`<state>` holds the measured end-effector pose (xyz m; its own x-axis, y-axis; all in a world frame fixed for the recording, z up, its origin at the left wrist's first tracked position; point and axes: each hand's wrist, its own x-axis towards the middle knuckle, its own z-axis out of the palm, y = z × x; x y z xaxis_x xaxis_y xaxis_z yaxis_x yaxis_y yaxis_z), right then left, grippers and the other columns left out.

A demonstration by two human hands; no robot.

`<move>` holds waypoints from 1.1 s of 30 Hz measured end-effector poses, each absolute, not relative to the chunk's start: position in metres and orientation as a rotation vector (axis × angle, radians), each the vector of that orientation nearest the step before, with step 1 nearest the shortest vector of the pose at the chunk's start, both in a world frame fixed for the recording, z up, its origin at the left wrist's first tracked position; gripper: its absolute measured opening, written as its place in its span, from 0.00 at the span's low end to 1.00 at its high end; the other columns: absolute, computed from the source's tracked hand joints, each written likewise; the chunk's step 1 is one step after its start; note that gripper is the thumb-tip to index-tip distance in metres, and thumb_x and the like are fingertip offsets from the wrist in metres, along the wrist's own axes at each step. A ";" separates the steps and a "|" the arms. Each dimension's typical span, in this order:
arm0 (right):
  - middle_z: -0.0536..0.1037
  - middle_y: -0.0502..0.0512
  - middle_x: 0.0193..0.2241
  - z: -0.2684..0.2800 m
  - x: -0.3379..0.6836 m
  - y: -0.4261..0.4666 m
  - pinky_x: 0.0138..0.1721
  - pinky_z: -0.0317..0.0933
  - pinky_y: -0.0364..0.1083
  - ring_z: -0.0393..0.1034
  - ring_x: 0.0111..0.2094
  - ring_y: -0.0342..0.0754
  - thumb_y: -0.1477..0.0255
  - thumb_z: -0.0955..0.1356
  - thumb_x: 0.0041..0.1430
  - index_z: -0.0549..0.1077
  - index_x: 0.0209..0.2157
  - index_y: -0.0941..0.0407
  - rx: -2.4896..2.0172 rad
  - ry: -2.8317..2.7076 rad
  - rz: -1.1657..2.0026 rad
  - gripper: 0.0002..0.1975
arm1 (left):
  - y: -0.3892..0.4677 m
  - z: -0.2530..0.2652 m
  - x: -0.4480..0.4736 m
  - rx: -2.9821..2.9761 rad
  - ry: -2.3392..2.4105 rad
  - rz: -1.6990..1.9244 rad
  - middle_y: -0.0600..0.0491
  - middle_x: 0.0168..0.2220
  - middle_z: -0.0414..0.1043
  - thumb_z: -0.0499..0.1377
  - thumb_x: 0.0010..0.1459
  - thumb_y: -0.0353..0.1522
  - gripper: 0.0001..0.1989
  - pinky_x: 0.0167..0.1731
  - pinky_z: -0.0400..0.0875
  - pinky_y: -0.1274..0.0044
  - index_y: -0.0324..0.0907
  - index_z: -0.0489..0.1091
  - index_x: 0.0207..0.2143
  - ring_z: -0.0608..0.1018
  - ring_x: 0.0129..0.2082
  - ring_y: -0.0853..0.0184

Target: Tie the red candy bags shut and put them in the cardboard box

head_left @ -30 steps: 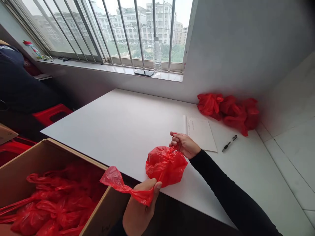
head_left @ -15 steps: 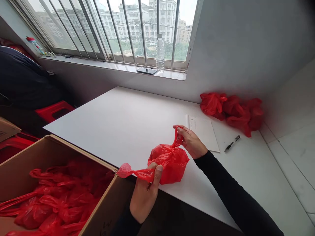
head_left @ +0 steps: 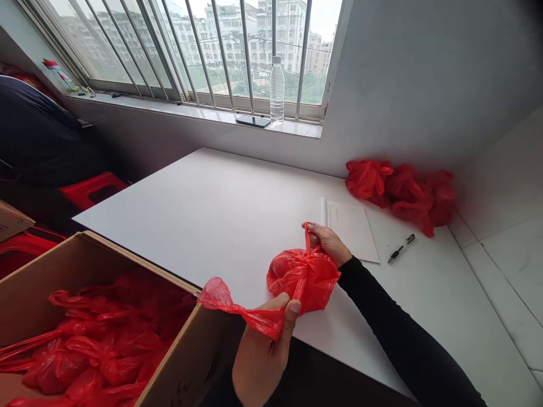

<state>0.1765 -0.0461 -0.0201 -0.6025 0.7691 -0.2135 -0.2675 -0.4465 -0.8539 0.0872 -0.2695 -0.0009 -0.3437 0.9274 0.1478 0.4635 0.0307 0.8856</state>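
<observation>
A filled red plastic bag (head_left: 314, 277) rests near the front edge of the white table (head_left: 190, 209), its neck twisted together. My left hand (head_left: 267, 345) is closed around one long handle of it, with the loose end trailing left toward the box corner. Behind the bag's top, my right hand (head_left: 328, 242) pinches the other handle and holds it upright. What fills the bag is hidden by the plastic.
At lower left, a cardboard box (head_left: 178, 345) holds several tied red bags (head_left: 106, 339). A notebook (head_left: 354, 232), a pen (head_left: 401, 249) and crumpled red bags (head_left: 399, 189) lie on the table's right. A bottle (head_left: 277, 93) and phone (head_left: 253, 121) stand on the windowsill. A seated person (head_left: 38, 130) is at left.
The bag has shifted slightly right. My left hand has moved right and a little down, still gripping its handle. My right hand has dropped slightly, and its handle stands straighter.
</observation>
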 end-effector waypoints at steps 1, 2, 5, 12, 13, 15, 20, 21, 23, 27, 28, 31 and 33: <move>0.50 0.37 0.17 -0.020 0.177 -0.045 0.16 0.37 0.39 0.39 0.18 0.36 0.59 0.78 0.46 0.71 0.34 0.56 -0.792 -1.070 2.061 0.21 | -0.268 0.002 0.085 1.431 1.829 1.291 0.57 0.24 0.57 0.51 0.70 0.39 0.18 0.25 0.66 0.76 0.46 0.57 0.25 0.65 0.24 0.68; 0.49 0.37 0.18 -0.020 0.177 -0.045 0.16 0.37 0.39 0.39 0.18 0.36 0.58 0.78 0.47 0.71 0.35 0.56 -0.789 -1.057 2.038 0.20 | -0.265 0.004 0.082 1.454 1.825 1.320 0.56 0.27 0.61 0.51 0.70 0.38 0.16 0.29 0.69 0.76 0.46 0.59 0.26 0.69 0.27 0.67; 0.46 0.38 0.19 -0.017 0.178 -0.048 0.16 0.37 0.40 0.37 0.18 0.38 0.57 0.75 0.51 0.70 0.35 0.54 -0.781 -1.034 1.979 0.18 | -0.253 0.003 0.073 1.510 1.832 1.422 0.50 0.50 0.68 0.56 0.68 0.40 0.06 0.50 0.74 0.69 0.50 0.67 0.44 0.73 0.52 0.61; 0.52 0.42 0.20 -0.002 0.175 -0.077 0.20 0.47 0.41 0.45 0.20 0.40 0.61 0.72 0.55 0.72 0.33 0.53 -0.703 -1.097 1.968 0.12 | -0.218 -0.014 0.064 1.680 1.837 1.231 0.47 0.51 0.77 0.63 0.54 0.27 0.25 0.56 0.71 0.55 0.48 0.72 0.55 0.75 0.55 0.50; 0.55 0.43 0.21 0.001 0.176 -0.080 0.22 0.50 0.41 0.49 0.21 0.41 0.62 0.71 0.56 0.73 0.35 0.53 -0.676 -1.111 1.968 0.10 | -0.218 -0.012 0.061 1.680 1.835 1.227 0.48 0.47 0.79 0.61 0.55 0.27 0.19 0.54 0.73 0.58 0.47 0.76 0.50 0.77 0.52 0.52; 0.63 0.47 0.26 0.007 0.179 -0.084 0.26 0.58 0.42 0.58 0.26 0.44 0.63 0.68 0.59 0.75 0.41 0.51 -0.586 -1.147 1.982 0.10 | -0.224 -0.003 0.052 1.631 1.864 1.266 0.48 0.43 0.80 0.57 0.60 0.28 0.11 0.48 0.76 0.65 0.45 0.77 0.42 0.80 0.46 0.56; 0.69 0.52 0.37 -0.010 0.177 -0.084 0.31 0.63 0.46 0.65 0.35 0.49 0.58 0.63 0.64 0.73 0.51 0.47 -0.486 -1.187 2.074 0.18 | -0.264 0.038 0.003 1.340 2.106 1.536 0.53 0.39 0.78 0.59 0.64 0.33 0.05 0.36 0.73 0.76 0.43 0.73 0.39 0.78 0.34 0.67; 0.69 0.52 0.34 -0.018 0.174 -0.086 0.30 0.62 0.46 0.64 0.33 0.48 0.57 0.62 0.65 0.74 0.50 0.48 -0.522 -1.210 2.093 0.18 | -0.274 0.045 -0.012 1.275 2.158 1.615 0.54 0.37 0.77 0.60 0.63 0.35 0.05 0.35 0.72 0.76 0.43 0.73 0.40 0.77 0.34 0.67; 0.67 0.50 0.30 -0.037 0.169 -0.090 0.27 0.59 0.46 0.61 0.29 0.47 0.54 0.62 0.66 0.74 0.48 0.49 -0.600 -1.290 2.123 0.18 | -0.293 0.055 -0.044 1.138 2.239 1.788 0.54 0.36 0.76 0.62 0.61 0.37 0.09 0.36 0.72 0.77 0.43 0.72 0.40 0.76 0.35 0.66; 0.68 0.49 0.27 -0.066 0.162 -0.101 0.29 0.60 0.47 0.61 0.26 0.46 0.52 0.63 0.68 0.74 0.47 0.51 -0.662 -1.626 2.026 0.19 | -0.327 0.052 -0.103 0.870 2.270 2.057 0.54 0.37 0.75 0.64 0.60 0.40 0.14 0.38 0.73 0.75 0.42 0.70 0.45 0.76 0.35 0.66; 0.68 0.49 0.27 -0.069 0.162 -0.103 0.31 0.61 0.47 0.62 0.27 0.46 0.52 0.64 0.68 0.74 0.48 0.52 -0.655 -1.724 1.979 0.20 | -0.335 0.047 -0.114 0.807 2.278 2.083 0.53 0.37 0.74 0.64 0.60 0.39 0.15 0.38 0.74 0.74 0.41 0.70 0.45 0.76 0.35 0.67; 0.69 0.50 0.28 -0.073 0.163 -0.107 0.32 0.62 0.48 0.64 0.28 0.48 0.51 0.63 0.69 0.74 0.49 0.52 -0.646 -1.922 1.878 0.21 | -0.355 0.024 -0.140 0.594 2.318 2.066 0.54 0.36 0.73 0.64 0.61 0.37 0.13 0.36 0.75 0.72 0.39 0.71 0.45 0.76 0.33 0.68; 0.69 0.50 0.28 -0.072 0.163 -0.109 0.31 0.63 0.48 0.64 0.29 0.48 0.51 0.63 0.69 0.74 0.49 0.51 -0.680 -1.961 1.844 0.21 | -0.367 0.007 -0.151 0.423 2.323 2.004 0.53 0.36 0.73 0.64 0.63 0.36 0.12 0.35 0.75 0.72 0.38 0.71 0.45 0.76 0.32 0.68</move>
